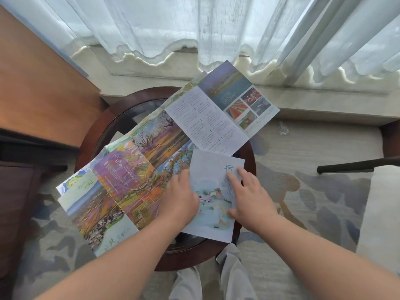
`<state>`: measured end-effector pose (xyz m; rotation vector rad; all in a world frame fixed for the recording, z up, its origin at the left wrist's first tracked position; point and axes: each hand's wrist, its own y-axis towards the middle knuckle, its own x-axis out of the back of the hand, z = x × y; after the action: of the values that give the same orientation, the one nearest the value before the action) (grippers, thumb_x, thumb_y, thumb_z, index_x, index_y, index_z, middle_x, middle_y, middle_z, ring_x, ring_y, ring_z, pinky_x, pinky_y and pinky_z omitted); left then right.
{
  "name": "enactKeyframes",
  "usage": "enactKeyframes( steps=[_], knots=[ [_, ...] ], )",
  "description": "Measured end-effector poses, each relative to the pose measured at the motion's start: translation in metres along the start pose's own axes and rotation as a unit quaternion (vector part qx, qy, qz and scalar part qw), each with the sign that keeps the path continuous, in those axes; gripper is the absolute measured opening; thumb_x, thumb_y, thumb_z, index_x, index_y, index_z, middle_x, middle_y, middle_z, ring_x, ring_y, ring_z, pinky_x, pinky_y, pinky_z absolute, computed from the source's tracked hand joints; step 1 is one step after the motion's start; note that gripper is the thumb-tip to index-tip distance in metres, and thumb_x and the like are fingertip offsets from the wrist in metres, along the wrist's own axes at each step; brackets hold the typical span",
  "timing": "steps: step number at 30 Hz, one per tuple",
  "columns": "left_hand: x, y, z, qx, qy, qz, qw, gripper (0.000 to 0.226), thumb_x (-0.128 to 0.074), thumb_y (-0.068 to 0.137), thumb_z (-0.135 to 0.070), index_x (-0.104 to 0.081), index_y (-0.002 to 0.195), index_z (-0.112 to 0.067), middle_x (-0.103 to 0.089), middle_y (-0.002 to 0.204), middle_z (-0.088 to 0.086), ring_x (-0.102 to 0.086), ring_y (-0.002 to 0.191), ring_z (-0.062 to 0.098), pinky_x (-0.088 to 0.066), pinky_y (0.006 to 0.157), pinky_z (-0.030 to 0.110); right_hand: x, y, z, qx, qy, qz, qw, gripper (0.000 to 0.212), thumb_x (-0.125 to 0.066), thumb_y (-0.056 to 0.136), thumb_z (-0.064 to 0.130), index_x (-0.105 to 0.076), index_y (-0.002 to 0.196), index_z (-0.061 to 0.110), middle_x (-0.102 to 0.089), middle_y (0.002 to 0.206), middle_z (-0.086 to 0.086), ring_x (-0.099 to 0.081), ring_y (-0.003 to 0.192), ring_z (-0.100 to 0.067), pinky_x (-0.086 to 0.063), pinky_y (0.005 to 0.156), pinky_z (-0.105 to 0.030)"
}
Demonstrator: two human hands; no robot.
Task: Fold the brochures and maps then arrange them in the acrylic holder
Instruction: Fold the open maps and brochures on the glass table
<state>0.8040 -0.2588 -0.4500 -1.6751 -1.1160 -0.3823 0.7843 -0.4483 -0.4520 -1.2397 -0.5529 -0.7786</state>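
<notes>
Right now the pale folded brochure (pixel 213 191) lies at the near right rim of the round table (pixel 91 135), its long axis running away from the person. The right hand (pixel 251 198) presses it with straight index finger and spread thumb. The left hand (pixel 179 200) covers its left edge, fingers bent down, grip unclear. An unfolded map (pixel 129 180) and a text brochure (pixel 216 113) spread across the table's left and far side. Carpet (pixel 313 148) and curtain (pixel 194 29) lie beyond the table.

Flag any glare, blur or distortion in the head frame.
Head view: backlit by the curtain, soft diffuse light, no hard shadows; wide-angle bowing toward the edges; faint reflections in the glass tabletop; small print on the white brochure too soft to read.
</notes>
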Motion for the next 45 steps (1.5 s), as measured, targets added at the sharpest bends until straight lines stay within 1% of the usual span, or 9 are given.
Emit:
enactKeyframes(
  steps=[5, 8, 15, 19, 26, 34, 38, 40, 45],
  knots=[
    [-0.015, 0.004, -0.009, -0.157, 0.155, -0.035, 0.975, 0.067, -0.048, 0.092, -0.034, -0.018, 0.149, -0.018, -0.020, 0.154, 0.005, -0.010, 0.144, 0.023, -0.011, 0.118, 0.037, -0.004, 0.008, -0.002, 0.027, -0.055, -0.049, 0.997, 0.108, -0.071, 0.079, 0.047, 0.001, 0.155, 0.019, 0.012, 0.161, -0.008, 0.008, 0.149, -0.029, -0.007, 0.120, -0.040],
    [-0.029, 0.025, -0.025, -0.213, 0.194, -0.022, 0.957, 0.070, -0.038, 0.096, -0.038, -0.007, 0.155, -0.016, -0.003, 0.163, 0.006, 0.007, 0.150, 0.023, 0.008, 0.119, 0.039, -0.004, 0.015, -0.004, 0.043, -0.068, -0.039, 0.996, 0.108, -0.068, 0.083, 0.043, 0.007, 0.155, 0.016, 0.016, 0.162, -0.009, 0.016, 0.149, -0.025, -0.001, 0.122, -0.040],
    [-0.059, 0.051, -0.024, -0.246, 0.273, -0.026, 0.930, 0.070, -0.001, 0.094, -0.053, 0.016, 0.151, -0.014, 0.023, 0.160, 0.006, 0.028, 0.145, 0.021, 0.016, 0.118, 0.046, -0.011, 0.017, -0.009, 0.039, -0.056, -0.031, 0.997, 0.117, -0.073, 0.079, 0.044, 0.015, 0.153, 0.018, 0.024, 0.160, 0.000, 0.019, 0.148, -0.018, -0.003, 0.122, -0.039],
    [-0.071, 0.040, -0.011, -0.283, 0.308, -0.023, 0.908, 0.077, -0.006, 0.095, -0.058, 0.015, 0.150, -0.008, 0.020, 0.159, 0.009, 0.024, 0.147, 0.022, 0.011, 0.120, 0.048, -0.015, 0.018, -0.015, 0.037, -0.073, -0.054, 0.995, 0.115, -0.068, 0.083, 0.045, 0.021, 0.150, 0.018, 0.031, 0.155, 0.004, 0.020, 0.147, -0.014, -0.001, 0.121, -0.039],
    [-0.077, -0.020, 0.035, -0.351, 0.305, -0.003, 0.885, 0.073, -0.035, 0.095, -0.051, -0.023, 0.151, -0.005, -0.019, 0.160, 0.015, -0.013, 0.149, 0.028, -0.014, 0.117, 0.046, -0.012, 0.017, -0.014, 0.035, -0.072, -0.038, 0.996, 0.127, -0.069, 0.076, 0.059, 0.025, 0.149, 0.014, 0.031, 0.157, 0.000, 0.025, 0.146, -0.014, 0.001, 0.120, -0.039],
    [-0.058, -0.008, 0.030, -0.282, 0.320, -0.003, 0.904, 0.080, -0.032, 0.096, -0.057, -0.013, 0.153, -0.005, -0.005, 0.161, 0.015, -0.004, 0.149, 0.031, -0.008, 0.117, 0.046, -0.010, 0.017, -0.012, 0.030, -0.071, -0.025, 0.997, 0.131, -0.069, 0.074, 0.062, 0.028, 0.148, 0.013, 0.034, 0.155, 0.001, 0.025, 0.146, -0.015, 0.000, 0.121, -0.039],
    [-0.047, -0.038, 0.048, -0.352, 0.293, 0.044, 0.888, 0.068, -0.040, 0.093, -0.051, -0.039, 0.148, -0.012, -0.030, 0.158, 0.012, -0.023, 0.147, 0.029, -0.017, 0.114, 0.044, -0.009, 0.016, -0.011, 0.024, -0.080, -0.024, 0.996, 0.132, -0.068, 0.074, 0.063, 0.033, 0.142, 0.014, 0.035, 0.153, 0.001, 0.025, 0.146, -0.016, 0.001, 0.121, -0.039],
    [-0.019, -0.025, 0.055, -0.368, 0.252, -0.001, 0.895, 0.054, -0.046, 0.092, -0.044, -0.054, 0.138, -0.017, -0.045, 0.149, 0.009, -0.037, 0.142, 0.028, -0.021, 0.113, 0.048, -0.008, 0.016, -0.009, 0.019, -0.086, -0.019, 0.996, 0.132, -0.068, 0.074, 0.063, 0.034, 0.141, 0.013, 0.034, 0.156, -0.002, 0.024, 0.146, -0.018, 0.002, 0.120, -0.040],
    [0.083, 0.052, 0.057, -0.110, 0.180, -0.183, 0.960, 0.051, -0.056, 0.089, -0.030, -0.050, 0.137, -0.013, -0.044, 0.142, 0.013, -0.036, 0.134, 0.035, -0.023, 0.111, 0.051, -0.009, 0.013, 0.009, 0.035, -0.091, -0.022, 0.995, 0.108, -0.062, 0.084, 0.054, 0.011, 0.154, 0.014, 0.018, 0.162, -0.008, 0.011, 0.150, -0.025, -0.003, 0.121, -0.043]
  ],
)
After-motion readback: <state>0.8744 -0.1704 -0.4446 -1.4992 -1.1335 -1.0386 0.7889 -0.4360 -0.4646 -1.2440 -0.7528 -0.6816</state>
